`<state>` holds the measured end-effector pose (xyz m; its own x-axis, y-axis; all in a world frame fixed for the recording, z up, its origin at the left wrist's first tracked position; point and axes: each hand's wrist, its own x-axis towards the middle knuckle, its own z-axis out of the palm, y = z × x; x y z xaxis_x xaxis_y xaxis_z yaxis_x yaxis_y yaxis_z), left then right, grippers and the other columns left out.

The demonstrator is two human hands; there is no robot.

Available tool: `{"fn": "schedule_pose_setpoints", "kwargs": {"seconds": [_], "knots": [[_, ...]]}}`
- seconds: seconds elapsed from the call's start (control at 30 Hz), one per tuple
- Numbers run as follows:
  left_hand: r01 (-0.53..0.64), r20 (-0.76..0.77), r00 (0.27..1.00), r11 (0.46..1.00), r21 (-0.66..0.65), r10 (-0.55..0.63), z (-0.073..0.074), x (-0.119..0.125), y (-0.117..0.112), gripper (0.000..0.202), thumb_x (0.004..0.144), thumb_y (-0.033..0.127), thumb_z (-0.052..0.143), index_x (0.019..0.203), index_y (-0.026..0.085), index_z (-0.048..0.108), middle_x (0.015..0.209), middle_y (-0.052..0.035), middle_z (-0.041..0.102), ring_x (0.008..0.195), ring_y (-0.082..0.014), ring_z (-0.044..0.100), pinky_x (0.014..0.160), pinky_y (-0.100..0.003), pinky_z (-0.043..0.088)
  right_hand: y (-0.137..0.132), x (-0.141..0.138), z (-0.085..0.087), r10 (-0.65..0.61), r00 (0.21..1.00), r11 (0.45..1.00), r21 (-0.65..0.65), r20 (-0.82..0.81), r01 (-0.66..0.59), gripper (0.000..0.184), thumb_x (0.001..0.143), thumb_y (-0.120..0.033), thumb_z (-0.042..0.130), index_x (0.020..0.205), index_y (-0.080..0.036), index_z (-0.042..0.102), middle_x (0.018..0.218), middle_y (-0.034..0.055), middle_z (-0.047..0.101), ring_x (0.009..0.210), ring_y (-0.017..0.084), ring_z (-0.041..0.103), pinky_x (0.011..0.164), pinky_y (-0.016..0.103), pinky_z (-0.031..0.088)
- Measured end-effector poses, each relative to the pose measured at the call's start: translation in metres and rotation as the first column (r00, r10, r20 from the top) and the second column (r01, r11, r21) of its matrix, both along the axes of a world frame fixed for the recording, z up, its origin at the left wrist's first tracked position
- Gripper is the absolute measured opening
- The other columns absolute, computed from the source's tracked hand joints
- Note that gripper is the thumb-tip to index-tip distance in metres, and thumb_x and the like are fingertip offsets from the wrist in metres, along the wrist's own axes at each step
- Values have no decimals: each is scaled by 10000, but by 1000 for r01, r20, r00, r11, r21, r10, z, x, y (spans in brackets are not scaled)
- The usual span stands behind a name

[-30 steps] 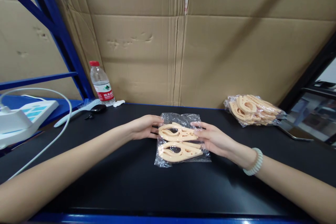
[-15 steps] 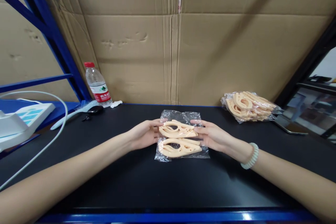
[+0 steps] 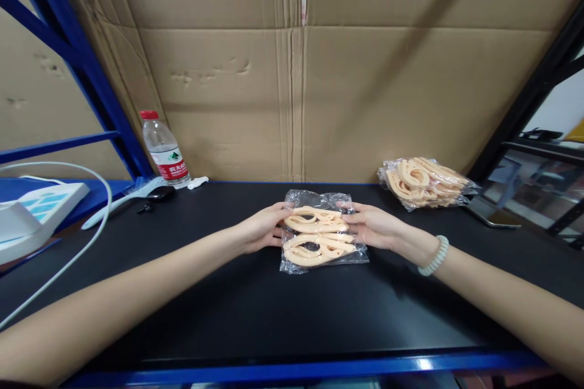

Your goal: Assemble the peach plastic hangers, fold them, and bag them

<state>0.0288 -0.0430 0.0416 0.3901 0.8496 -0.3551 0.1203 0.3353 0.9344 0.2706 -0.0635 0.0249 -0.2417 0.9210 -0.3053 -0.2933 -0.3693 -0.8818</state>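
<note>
A clear plastic bag [image 3: 319,237] with two peach-coloured plastic pieces inside lies on the black tabletop [image 3: 255,310] in the middle. My left hand [image 3: 262,228] grips the bag's left edge, fingers curled onto the upper piece. My right hand [image 3: 374,226] holds the bag's right edge the same way, fingertips pressed on the plastic. A pale bead bracelet [image 3: 434,255] sits on my right wrist.
A pile of bagged peach pieces [image 3: 424,181] lies at the back right. A water bottle [image 3: 163,149] with a red cap stands back left beside a brush [image 3: 123,197] and a small black object. A white device [image 3: 31,216] with a cable sits at far left. Cardboard walls the back.
The bag and both hands sit slightly farther back and more to the right in view; the head has turned a little. Both hands keep their hold on the bag's edges.
</note>
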Motion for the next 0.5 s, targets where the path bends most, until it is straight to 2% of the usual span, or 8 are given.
{"fn": "schedule_pose_setpoints", "kwargs": {"seconds": [0.1,0.2,0.33,0.4,0.5], "knots": [[-96,-52,993,985,143,105,-13,21,4,210,958,321,471,1126,201,513,874,-27,655,545,-93,563,587,-254,486,3,13,-1,-25,1000,999,26,8,25,443,777,22,601,1158,-170,482,875,68,681,756,192,702,705,355,592],[-182,-99,972,947,265,215,-26,46,13,222,981,313,433,1107,161,536,825,-22,625,532,-93,536,547,-244,470,6,28,-2,-65,998,997,49,17,64,447,773,29,585,1154,-176,470,859,58,671,739,183,695,706,349,585],[-250,-105,945,889,384,310,-33,78,30,272,944,331,534,1141,148,568,1035,-63,628,804,-166,630,710,-337,544,10,50,-4,-122,992,988,101,32,118,449,753,17,617,1137,-179,494,895,69,666,794,194,690,711,339,580],[-272,-95,937,871,410,337,-31,94,37,290,932,334,556,1159,154,576,1128,-81,613,930,-202,628,792,-390,544,12,61,-3,-152,987,980,138,48,144,439,757,0,632,1136,-183,508,901,64,664,791,190,686,705,336,583],[-291,-76,933,861,416,352,-24,119,48,302,931,320,560,1191,167,566,1204,-94,588,1007,-224,612,847,-423,530,19,83,7,-198,977,963,200,73,181,450,770,-18,634,1165,-190,504,902,53,666,774,182,681,692,334,589]]}}
